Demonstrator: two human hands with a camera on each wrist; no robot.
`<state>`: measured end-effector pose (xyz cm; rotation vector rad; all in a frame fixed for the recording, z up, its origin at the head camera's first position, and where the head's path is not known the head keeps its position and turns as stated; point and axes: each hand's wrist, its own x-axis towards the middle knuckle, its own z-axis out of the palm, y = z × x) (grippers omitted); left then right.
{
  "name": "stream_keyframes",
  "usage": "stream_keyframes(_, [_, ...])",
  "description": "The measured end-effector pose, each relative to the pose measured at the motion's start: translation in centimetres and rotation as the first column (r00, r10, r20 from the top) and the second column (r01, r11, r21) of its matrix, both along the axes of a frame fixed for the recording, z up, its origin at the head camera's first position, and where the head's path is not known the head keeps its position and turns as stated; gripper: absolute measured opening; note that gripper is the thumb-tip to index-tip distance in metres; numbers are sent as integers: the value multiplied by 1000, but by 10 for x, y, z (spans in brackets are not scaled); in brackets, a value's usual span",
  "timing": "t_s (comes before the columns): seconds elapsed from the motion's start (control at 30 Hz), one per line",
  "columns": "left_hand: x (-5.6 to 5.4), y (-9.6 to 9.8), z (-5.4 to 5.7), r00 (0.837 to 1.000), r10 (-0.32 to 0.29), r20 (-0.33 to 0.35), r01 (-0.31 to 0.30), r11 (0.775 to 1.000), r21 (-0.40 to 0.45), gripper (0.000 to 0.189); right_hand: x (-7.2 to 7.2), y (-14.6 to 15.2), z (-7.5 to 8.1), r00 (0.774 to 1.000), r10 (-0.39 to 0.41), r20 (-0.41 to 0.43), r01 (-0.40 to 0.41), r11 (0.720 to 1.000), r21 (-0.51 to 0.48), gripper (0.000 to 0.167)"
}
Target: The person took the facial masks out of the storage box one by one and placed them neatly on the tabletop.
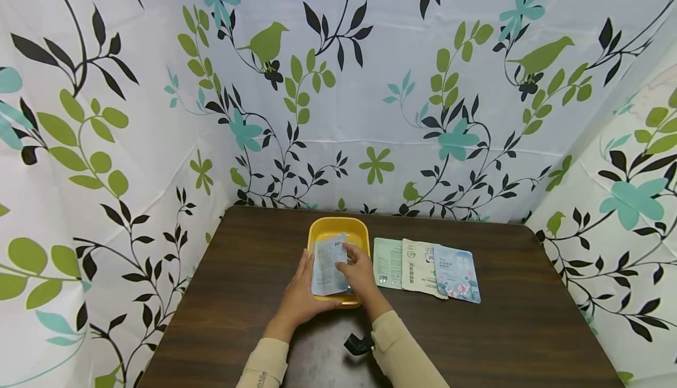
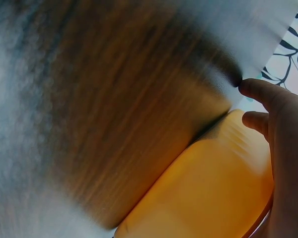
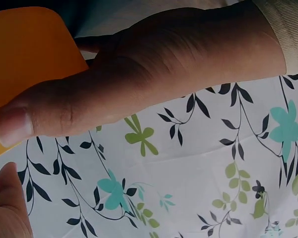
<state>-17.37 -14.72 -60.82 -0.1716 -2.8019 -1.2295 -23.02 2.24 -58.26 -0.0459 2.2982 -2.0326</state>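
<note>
A yellow plastic tray [image 1: 338, 221] stands on the dark wooden table, its side filling the lower part of the left wrist view. Inside or just over it lies a pale blue face-mask sachet [image 1: 328, 270], printed side up. My left hand [image 1: 298, 294] grips the tray at its near left corner, thumb along the front rim and fingers up the left side. Over the tray's right side, my right hand [image 1: 362, 273] holds the sachet between thumb and index finger near its upper right edge. The right wrist view shows the right thumb [image 3: 59, 111] by the tray wall.
Right of the tray, a mint green sachet [image 1: 388, 263], a cream sachet [image 1: 418, 267] and a blue floral sachet [image 1: 457, 273] lie overlapping in a row. A black wrist camera [image 1: 358, 344] sits by the right cuff. Patterned curtains [image 1: 338, 111] hang behind the table [image 1: 508, 317].
</note>
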Motion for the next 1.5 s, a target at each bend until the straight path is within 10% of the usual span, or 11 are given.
stream_keyframes(0.23, [3,2,-1,1000,-8,16,8,1000,-7,137,2,1,-5,997,37,65,-44,994,99,56])
stream_keyframes(1.5, [0,0,-1,999,17,29,-17,1000,9,141,0,20,25,984,-176,-37,170,977,-131,51])
